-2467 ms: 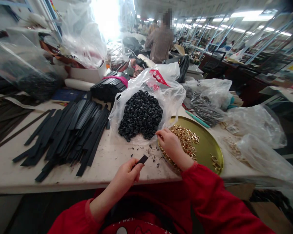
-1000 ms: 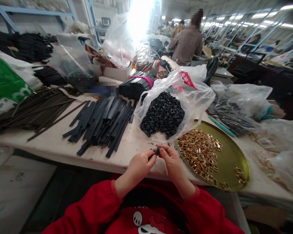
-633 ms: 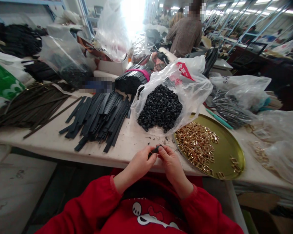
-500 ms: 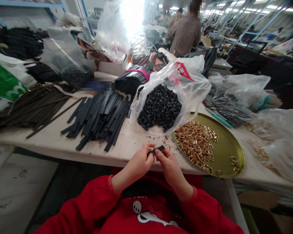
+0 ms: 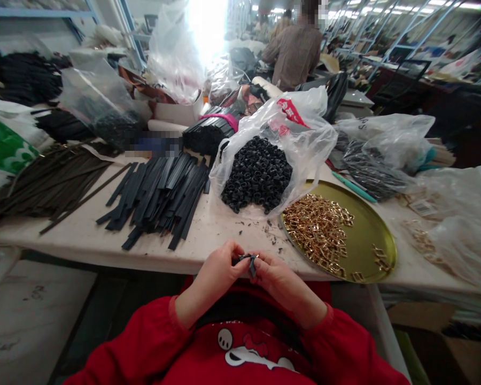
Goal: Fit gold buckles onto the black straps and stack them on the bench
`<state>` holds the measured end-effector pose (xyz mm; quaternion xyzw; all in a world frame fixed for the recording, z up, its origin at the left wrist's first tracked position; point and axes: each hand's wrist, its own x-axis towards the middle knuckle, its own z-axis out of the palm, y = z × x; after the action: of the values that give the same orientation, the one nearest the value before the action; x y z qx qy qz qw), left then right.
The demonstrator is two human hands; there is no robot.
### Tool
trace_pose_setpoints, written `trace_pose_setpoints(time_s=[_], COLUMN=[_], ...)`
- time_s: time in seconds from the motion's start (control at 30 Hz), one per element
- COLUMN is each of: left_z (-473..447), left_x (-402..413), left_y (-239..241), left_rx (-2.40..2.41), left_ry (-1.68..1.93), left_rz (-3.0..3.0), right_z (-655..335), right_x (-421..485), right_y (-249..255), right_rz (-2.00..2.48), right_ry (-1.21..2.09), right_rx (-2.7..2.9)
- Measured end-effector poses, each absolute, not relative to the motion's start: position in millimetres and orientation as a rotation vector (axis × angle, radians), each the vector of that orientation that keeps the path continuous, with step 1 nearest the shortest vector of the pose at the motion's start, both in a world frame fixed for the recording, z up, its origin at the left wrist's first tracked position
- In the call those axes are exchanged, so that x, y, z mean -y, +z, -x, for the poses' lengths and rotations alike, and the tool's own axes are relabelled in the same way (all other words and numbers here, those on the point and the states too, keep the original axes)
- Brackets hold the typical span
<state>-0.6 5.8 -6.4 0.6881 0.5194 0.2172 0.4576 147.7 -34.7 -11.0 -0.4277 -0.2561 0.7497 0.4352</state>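
Note:
Close to the table's front edge, my left hand (image 5: 223,262) and my right hand (image 5: 273,272) meet, both closed in a pinch on one black strap (image 5: 251,265). The strap looks bent between them, and a small glint of gold metal shows by my right fingertips; most of that piece is hidden. Beyond my hands sits a clear plastic bag (image 5: 304,160) full of small black loops (image 5: 256,174). A golden round tray (image 5: 371,230) to the right holds a heap of gold buckles (image 5: 316,230). Flat black straps (image 5: 160,198) lie in a pile to the left.
Brown strips (image 5: 60,182) spread at the far left beside a green bag (image 5: 4,149). A teal pen-like stick (image 5: 353,186) lies behind the tray. More plastic bags (image 5: 460,214) cover the right side. A person (image 5: 296,53) in brown stands farther back, facing away.
Both hands have come slightly lower and nearer my body. The strap's end, which pointed out to the right, is now folded down between my fingers.

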Motion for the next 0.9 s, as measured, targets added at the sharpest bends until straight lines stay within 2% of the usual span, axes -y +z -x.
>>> trace_pose_setpoints(time_s=[0.27,0.5,0.77,0.9], left_z=[0,1,9,5], left_x=[-9,-10,-9,-6], left_y=[-6,-1,-6,-15], left_rx=[-1.2,-0.996,-0.895,-0.941], left_ry=[0.485,0.42,0.4,0.376], left_rz=[-1.62,-1.108,-0.821,-0.853], right_z=[-151,-151,-162,-164], right_x=[31,23,23,27], right_y=[-20,-17,-19,-13], right_rz=[1.091,1.347,1.469,1.507], right_ry=[1.796,1.38,1.385,1.014], right_rx=[0.607,0.784,1.209,1.709])
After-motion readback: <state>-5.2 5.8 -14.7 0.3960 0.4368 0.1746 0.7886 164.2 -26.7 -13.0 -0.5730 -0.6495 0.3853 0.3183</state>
